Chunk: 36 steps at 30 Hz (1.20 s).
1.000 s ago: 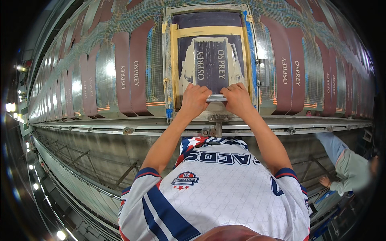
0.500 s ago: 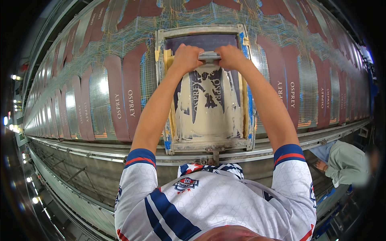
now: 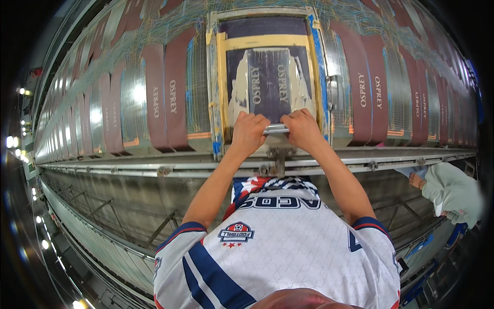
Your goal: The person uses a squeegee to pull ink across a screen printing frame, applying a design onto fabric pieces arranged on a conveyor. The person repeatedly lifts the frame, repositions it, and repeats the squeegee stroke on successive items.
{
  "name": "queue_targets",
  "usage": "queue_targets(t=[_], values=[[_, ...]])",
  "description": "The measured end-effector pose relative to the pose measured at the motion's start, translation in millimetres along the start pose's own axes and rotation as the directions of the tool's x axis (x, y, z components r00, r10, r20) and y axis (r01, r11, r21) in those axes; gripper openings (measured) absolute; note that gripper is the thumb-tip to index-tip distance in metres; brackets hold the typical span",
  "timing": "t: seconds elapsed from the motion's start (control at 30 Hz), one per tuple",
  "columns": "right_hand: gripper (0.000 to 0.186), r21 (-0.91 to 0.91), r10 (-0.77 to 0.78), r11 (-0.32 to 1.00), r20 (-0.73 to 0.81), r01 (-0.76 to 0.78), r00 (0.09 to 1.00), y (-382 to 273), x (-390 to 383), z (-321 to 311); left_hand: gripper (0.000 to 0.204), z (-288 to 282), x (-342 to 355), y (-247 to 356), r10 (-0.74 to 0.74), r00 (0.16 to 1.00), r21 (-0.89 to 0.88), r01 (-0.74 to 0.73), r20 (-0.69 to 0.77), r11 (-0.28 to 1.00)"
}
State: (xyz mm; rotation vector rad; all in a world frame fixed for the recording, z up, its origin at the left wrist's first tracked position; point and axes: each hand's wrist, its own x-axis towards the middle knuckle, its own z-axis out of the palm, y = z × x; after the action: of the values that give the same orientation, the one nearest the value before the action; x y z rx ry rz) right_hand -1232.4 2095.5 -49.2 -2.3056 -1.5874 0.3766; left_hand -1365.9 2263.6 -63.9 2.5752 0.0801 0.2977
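My left hand (image 3: 250, 133) and my right hand (image 3: 303, 130) are closed on the two ends of a metal-handled squeegee (image 3: 277, 129). It lies across the near end of a screen-printing frame (image 3: 214, 92). Beyond the squeegee, a wiped dark purple strip of mesh with pale lettering (image 3: 269, 85) runs up the middle. Cream ink (image 3: 239, 87) remains in smears along both sides of that strip. Yellow tape (image 3: 267, 41) borders the mesh, and blue tape (image 3: 323, 67) runs down the frame's right side. The squeegee's blade edge is hidden.
Maroon lettered pieces (image 3: 177, 77) lie in rows on the long table to the left, with more maroon pieces (image 3: 357, 67) to the right. A metal rail (image 3: 339, 161) follows the near table edge. Another person in a pale green top (image 3: 450, 193) is at the right.
Both hands have pulled the squeegee from the frame's far end to its near end. The ink that covered the middle is wiped away, baring the lettering.
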Motion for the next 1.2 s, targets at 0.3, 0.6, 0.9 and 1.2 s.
queue_targets(t=[0.3, 0.6, 0.9, 1.2], values=[[0.016, -0.005, 0.043, 0.999, 0.161, -0.043, 0.986, 7, 16, -19, 0.013, -13, 20, -5, -0.033, 0.988, 0.097, 0.018, 0.148, 0.995], [0.022, -0.055, 0.129, 0.991, 0.168, -0.121, 0.977, 99, 171, -63, 0.016, -29, 180, -100, 0.001, 0.998, 0.163, -0.012, 0.065, 0.987], [0.018, -0.100, 0.084, 0.993, 0.176, -0.067, 0.981, 84, 159, -48, 0.014, -16, 152, -99, -0.065, 0.996, 0.015, 0.064, 0.060, 0.998], [0.043, 0.194, 0.112, 0.972, 0.123, -0.135, 0.986, 15, 7, -35, 0.016, 1, 2, 9, -0.034, 0.998, 0.064, 0.037, -0.049, 0.997]])
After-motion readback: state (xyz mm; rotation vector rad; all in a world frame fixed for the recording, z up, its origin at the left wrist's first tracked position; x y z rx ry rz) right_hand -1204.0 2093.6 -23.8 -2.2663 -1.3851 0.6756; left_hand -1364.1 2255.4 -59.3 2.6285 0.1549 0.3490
